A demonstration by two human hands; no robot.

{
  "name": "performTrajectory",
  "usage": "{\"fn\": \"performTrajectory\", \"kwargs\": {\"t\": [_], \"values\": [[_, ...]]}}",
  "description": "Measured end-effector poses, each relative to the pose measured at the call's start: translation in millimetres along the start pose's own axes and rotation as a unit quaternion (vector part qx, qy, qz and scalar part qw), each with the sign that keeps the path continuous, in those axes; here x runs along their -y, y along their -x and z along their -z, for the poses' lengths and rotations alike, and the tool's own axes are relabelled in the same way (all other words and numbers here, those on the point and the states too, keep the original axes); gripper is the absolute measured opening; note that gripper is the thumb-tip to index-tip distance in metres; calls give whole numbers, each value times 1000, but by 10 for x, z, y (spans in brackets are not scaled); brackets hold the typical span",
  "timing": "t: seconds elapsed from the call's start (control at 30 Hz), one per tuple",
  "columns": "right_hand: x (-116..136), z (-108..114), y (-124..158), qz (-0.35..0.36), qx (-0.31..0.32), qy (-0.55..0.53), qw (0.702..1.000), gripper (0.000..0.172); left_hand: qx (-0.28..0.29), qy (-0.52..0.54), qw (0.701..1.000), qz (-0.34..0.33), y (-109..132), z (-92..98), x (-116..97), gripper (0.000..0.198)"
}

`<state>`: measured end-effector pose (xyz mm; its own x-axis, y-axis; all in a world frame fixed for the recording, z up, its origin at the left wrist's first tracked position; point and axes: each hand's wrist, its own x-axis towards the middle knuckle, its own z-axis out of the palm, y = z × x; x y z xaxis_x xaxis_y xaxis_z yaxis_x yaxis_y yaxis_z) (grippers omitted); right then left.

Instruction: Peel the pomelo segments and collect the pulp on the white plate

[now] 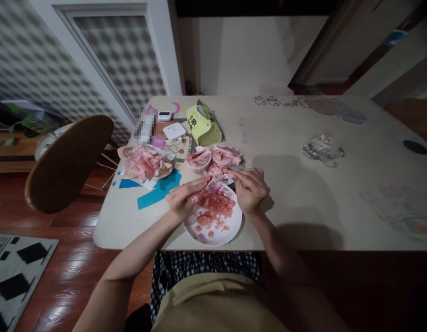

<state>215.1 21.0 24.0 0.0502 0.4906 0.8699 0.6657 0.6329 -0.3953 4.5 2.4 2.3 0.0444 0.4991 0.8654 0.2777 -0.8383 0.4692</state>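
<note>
A white plate (213,237) near the table's front edge holds small pieces of pinkish-red fruit pulp (215,210). Above its left rim, my left hand (183,196) is closed on a pink fruit segment (196,196). My right hand (249,186) is pinched at the plate's upper right, its fingertips at the torn pink piece between the hands; what exactly it grips is too small to make out. Just beyond the plate sit two larger pink fruit portions, one on the left (199,159) and one on the right (227,156). Pink peel (146,162) is heaped at the left.
Blue paper (158,191) lies left of the plate. Farther back are a yellow-green bag (203,127), a white box (174,131) and a small white device (165,115). A crumpled clear plastic bag (323,148) rests to the right. A wooden chair (69,163) stands left of the table.
</note>
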Motion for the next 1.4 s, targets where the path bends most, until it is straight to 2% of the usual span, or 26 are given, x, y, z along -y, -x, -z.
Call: {"fn": "performTrajectory", "kwargs": {"t": [0.17, 0.4, 0.57, 0.73, 0.9, 1.0, 1.1, 1.2, 1.33, 1.4], "values": [[-85, -57, 12, -26, 0, 3, 1000, 29, -10, -5, 1000, -4, -17, -18, -6, 23], [-378, -157, 34, -118, -21, 30, 992, 19, -33, -7, 999, -16, -73, 8, -39, 21], [-401, -226, 70, -109, 71, 64, 990, 15, -69, -28, 997, 18, -95, -6, -3, 22], [-354, -362, 140, -85, 160, 87, 980, 27, -95, -63, 990, 86, -161, -15, 3, 16], [-340, -390, 157, -68, 246, 86, 963, 40, -60, -60, 981, 176, -197, -57, -39, 11], [-305, -344, 115, -60, 228, 75, 969, 39, -23, -45, 976, 212, -155, -88, -27, 14], [-208, -248, 51, -30, 156, 52, 986, 26, -11, -46, 972, 230, -103, -108, 1, 15], [-62, -133, 9, 17, 103, 20, 994, 23, -4, -48, 970, 237, -88, -115, 4, 16], [86, -53, 29, 76, 125, 19, 989, 24, 7, -32, 973, 229, -119, -122, -48, 17], [118, -53, 51, 87, 126, 26, 988, 19, 12, -33, 973, 229, -131, -125, -75, 18]]}}
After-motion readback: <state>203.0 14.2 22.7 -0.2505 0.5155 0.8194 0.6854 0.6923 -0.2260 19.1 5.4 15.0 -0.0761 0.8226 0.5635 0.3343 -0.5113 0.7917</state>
